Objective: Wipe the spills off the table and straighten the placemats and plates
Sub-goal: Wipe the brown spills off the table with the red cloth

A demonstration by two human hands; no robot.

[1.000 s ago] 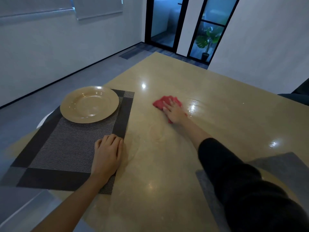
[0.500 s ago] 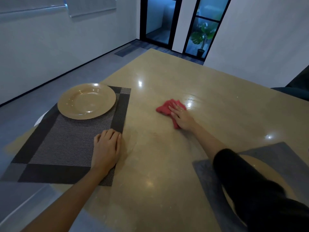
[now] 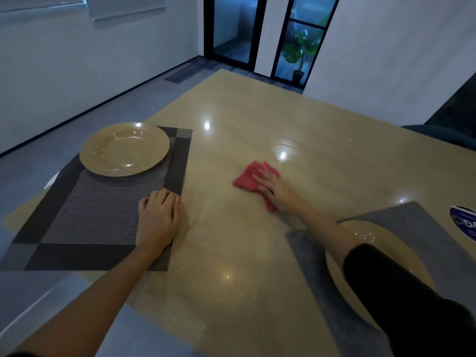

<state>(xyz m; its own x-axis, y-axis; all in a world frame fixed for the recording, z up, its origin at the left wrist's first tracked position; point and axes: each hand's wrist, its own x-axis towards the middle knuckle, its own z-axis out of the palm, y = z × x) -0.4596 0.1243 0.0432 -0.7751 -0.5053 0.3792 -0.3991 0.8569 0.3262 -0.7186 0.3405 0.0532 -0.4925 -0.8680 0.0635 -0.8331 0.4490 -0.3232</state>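
My right hand (image 3: 277,190) presses flat on a red cloth (image 3: 247,177) in the middle of the glossy beige table (image 3: 231,253). A wet streak (image 3: 286,150) shines just beyond the cloth. My left hand (image 3: 158,219) rests palm down, fingers curled, on the right edge of a dark woven placemat (image 3: 85,220) that overhangs the table's left edge. A tan plate (image 3: 125,148) sits on that mat's far end. At the right, a grey placemat (image 3: 407,222) carries a second tan plate (image 3: 365,243), partly hidden by my dark sleeve.
A round blue and white sticker (image 3: 465,224) lies at the right edge of the table. A dark chair back (image 3: 443,134) stands at the far right. Grey floor lies to the left, with glass doors and a potted plant (image 3: 301,54) beyond the table.
My right hand has slid the red cloth toward me and to the right across the table. My left hand stays on the dark placemat.
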